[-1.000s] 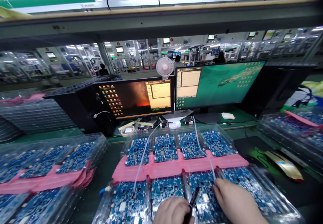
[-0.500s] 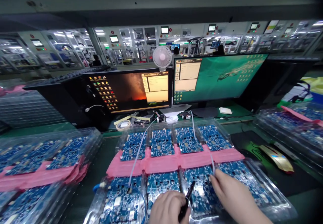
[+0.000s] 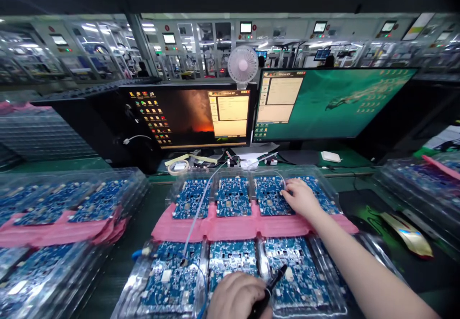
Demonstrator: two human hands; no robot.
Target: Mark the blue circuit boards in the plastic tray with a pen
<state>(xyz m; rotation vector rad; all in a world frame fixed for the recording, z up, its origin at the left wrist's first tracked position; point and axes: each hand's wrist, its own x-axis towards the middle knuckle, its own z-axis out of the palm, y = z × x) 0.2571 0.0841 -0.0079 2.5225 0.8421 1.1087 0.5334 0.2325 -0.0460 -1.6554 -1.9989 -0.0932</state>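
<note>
A clear plastic tray (image 3: 168, 199) holds blue circuit boards in two rows, with pink foam (image 3: 233, 225) laid across between them. My left hand (image 3: 239, 296) is closed round a black pen-like tool (image 3: 268, 292) over the front row, its tip pointing up and right above a front board (image 3: 296, 266). At the back row, my right hand (image 3: 300, 197) pinches the end of a white cable (image 3: 275, 173) over a back board (image 3: 269, 197). Another pale cable (image 3: 197, 209) runs down to the front left board (image 3: 172, 276).
Two monitors (image 3: 190, 118) (image 3: 330, 106) stand behind the tray, with a small fan (image 3: 243, 65) between them. More board trays (image 3: 134, 177) lie at the left and right. A gold mouse (image 3: 409, 235) rests on a black mat at the right.
My right hand has moved away from the front row to the back row, bringing the white cable's end with it. My left hand still holds the black tool. The view has shifted slightly.
</note>
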